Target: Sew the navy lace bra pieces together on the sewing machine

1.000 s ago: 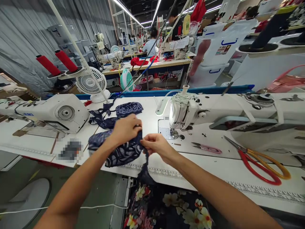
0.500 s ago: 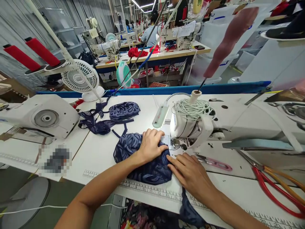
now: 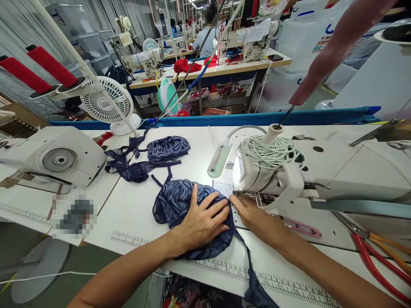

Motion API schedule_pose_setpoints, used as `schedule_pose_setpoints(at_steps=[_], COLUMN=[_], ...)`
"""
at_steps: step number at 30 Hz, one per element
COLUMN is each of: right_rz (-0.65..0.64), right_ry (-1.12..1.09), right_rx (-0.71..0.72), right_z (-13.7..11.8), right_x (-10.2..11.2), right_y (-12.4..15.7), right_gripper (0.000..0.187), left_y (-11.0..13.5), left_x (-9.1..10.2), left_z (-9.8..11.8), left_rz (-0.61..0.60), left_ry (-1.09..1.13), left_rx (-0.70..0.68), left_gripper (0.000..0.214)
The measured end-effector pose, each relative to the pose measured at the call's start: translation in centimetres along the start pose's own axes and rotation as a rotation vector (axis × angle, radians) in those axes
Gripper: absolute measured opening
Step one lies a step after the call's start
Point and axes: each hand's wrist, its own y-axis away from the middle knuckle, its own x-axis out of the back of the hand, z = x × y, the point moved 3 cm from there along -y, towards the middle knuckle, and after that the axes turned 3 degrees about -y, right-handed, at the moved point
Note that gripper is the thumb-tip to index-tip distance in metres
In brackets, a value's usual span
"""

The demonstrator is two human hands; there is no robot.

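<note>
A navy lace bra [image 3: 180,196] lies on the sewing table beside the needle area of a white sewing machine [image 3: 253,171]. My left hand [image 3: 205,216] rests flat on its cup, fingers spread. At the cup's right edge, my right hand [image 3: 253,214] is closed, its fingertips on the fabric just below the machine head, which partly hides the fingers. A navy strap [image 3: 248,256] trails from the bra over the table's front edge.
More navy lace pieces [image 3: 167,149] lie behind. Pink-handled thread snips [image 3: 302,226] and red-handled scissors [image 3: 369,256] are at right. A small lamp [image 3: 220,160] stands by the machine head. Left are a fan [image 3: 107,102] and another machine [image 3: 61,158]. A person [image 3: 202,40] sits farther back.
My left hand has shifted down and flattened over the cup with fingers spread. My right hand has moved up and in under the machine head. The cup has turned slightly.
</note>
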Motion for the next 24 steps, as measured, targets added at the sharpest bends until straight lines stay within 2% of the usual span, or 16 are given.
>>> schedule_pose_setpoints(at_steps=[3, 6, 13, 15, 19, 24], right_rz=[0.021, 0.053, 0.036, 0.067, 0.155, 0.106], right_ry=[0.093, 0.143, 0.136, 0.115, 0.042, -0.004], right_rx=[0.052, 0.103, 0.137, 0.117, 0.101, 0.088], right_z=[0.7, 0.9, -0.2, -0.1, 0.3, 0.2], right_x=[0.5, 0.8, 0.5, 0.7, 0.8, 0.6], right_y=[1.6, 2.7, 2.0, 2.1, 2.8, 3.0], right_gripper=[0.029, 0.039, 0.051, 0.054, 0.044, 0.036], left_y=[-0.2, -0.5, -1.1, -1.3, -1.7, -1.8], left_x=[0.1, 0.1, 0.1, 0.0, -0.3, -0.6], left_z=[0.1, 0.4, 1.0, 0.9, 0.7, 0.5], left_rz=[-0.014, -0.009, -0.026, -0.021, -0.011, -0.010], left_ry=[0.009, 0.019, -0.024, -0.029, -0.027, 0.002], left_rx=[-0.019, -0.069, -0.006, 0.009, 0.010, 0.038], left_gripper=[0.038, 0.038, 0.037, 0.035, 0.033, 0.032])
